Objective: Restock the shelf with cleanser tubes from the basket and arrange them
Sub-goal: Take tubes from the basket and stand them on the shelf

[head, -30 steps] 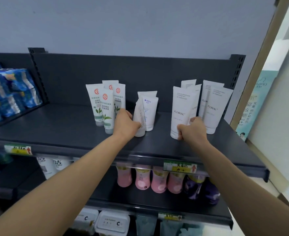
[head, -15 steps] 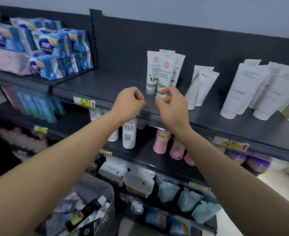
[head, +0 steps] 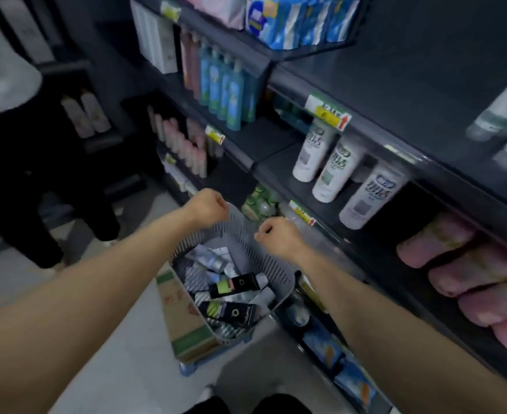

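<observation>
L hand (head: 207,204) & R hand (head: 279,238) curled, empty, above basket (head: 288,283). Uncurl first, then grab top tubes (head: 235,284) mid-body.

Grey perforated basket (head: 286,282), low and near, left of the dark shelf (head: 395,94). Inside, a jumble lying flat: two black tubes (head: 235,283) with green bands on top, silver-white tubes (head: 213,261) beneath. On the shelf, far right: white tubes (head: 506,112), green leaf print, blurred.

both arms stretched forward and down. left hand (head: 208,204) curled in a loose fist, holding nothing. right hand (head: 277,236) also fisted and holding nothing, a little nearer, hands apart.
</observation>
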### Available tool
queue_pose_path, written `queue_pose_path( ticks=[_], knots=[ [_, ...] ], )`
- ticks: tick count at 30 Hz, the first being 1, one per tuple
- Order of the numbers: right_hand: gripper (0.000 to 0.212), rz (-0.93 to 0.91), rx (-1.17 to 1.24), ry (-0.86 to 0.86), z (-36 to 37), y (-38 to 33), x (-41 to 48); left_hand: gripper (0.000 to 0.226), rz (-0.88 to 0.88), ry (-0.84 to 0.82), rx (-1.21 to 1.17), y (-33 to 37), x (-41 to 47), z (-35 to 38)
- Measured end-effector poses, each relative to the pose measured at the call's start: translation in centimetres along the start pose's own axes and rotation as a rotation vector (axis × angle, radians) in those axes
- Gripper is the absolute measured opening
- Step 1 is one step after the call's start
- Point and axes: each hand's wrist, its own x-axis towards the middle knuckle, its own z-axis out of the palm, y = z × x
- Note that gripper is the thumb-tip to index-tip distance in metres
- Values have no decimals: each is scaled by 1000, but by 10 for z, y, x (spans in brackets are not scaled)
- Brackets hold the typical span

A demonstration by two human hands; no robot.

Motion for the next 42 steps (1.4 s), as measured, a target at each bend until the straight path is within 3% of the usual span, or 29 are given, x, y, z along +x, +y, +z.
queue_pose_path(
  ticks=[3, 9, 16, 20, 24, 27, 31, 35, 38, 42],
  knots=[
    [36, 14, -83, -134, 24, 1, 20, 10, -99, -16, 37, -27, 6, 5],
    [19, -4, -158, -311, 52, 11, 64, 15, -255, -55, -35, -63, 27, 42],
    [23, -43, -352, -487, 86, 50, 109, 12, -484, -93, -90, -105, 57, 111],
    [28, -34, -423, -530, 111, 81, 130, 33, -603, -98, -120, -132, 63, 147],
    [21, -24, -429, -632, 145, 110, 148, 34, -720, -115, -152, -150, 70, 176],
    [24, 2, -432, -637, 165, 127, 159, 36, -773, -28, -325, -162, 81, 191],
    [33, 34, -455, -633, 182, 145, 171, 21, -744, -53, -219, -173, 96, 198],
    [40, 74, -401, -614, 197, 154, 183, 34, -738, -36, -118, -185, 108, 205],
    [32, 79, -299, -608, 211, 156, 193, 34, -810, 27, -223, -192, 117, 216],
    [27, 141, -156, -604, 230, 154, 203, 34, -921, -31, -205, -195, 127, 213]
  ],
)
